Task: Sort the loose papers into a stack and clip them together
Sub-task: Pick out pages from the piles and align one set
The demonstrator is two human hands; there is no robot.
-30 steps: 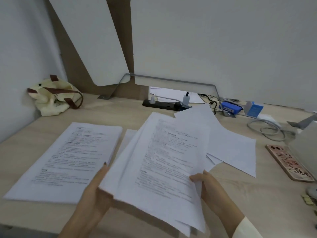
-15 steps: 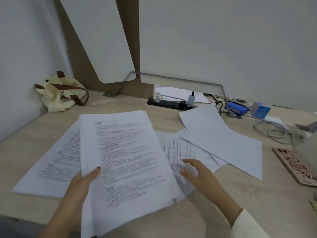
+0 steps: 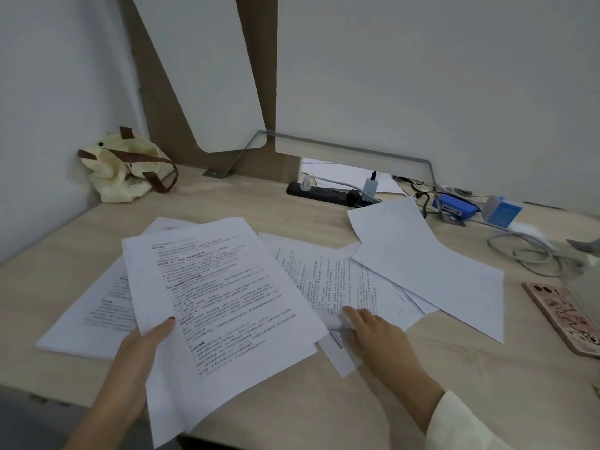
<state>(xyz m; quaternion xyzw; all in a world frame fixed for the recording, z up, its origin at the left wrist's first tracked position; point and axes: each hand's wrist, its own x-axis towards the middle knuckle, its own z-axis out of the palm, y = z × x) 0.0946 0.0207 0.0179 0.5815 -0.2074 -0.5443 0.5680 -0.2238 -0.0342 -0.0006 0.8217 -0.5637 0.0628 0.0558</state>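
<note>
1. Head view: your left hand (image 3: 139, 362) pinches the sheaf (image 3: 220, 303) at its near-left edge, thumb on top and fingers hidden beneath. The sheaf overlaps a pile (image 3: 91, 306) lying on the bench (image 3: 487, 384).
2. Your right hand (image 3: 376, 332) lies spread, fingers fairly straight, on the loose sheets (image 3: 354, 284) mid-bench. A blank sheet (image 3: 422, 264) covers their far-right corner.
3. The paper looks light, limp and slick. Expect sheets to fan out and slide over one another. The sheaf's near end hangs past the bench edge.
4. To take a flat sheet, you likely need to drag it toward you or lift a corner. Then grip along an edge, thumb above, and square the stack before clipping.
</note>
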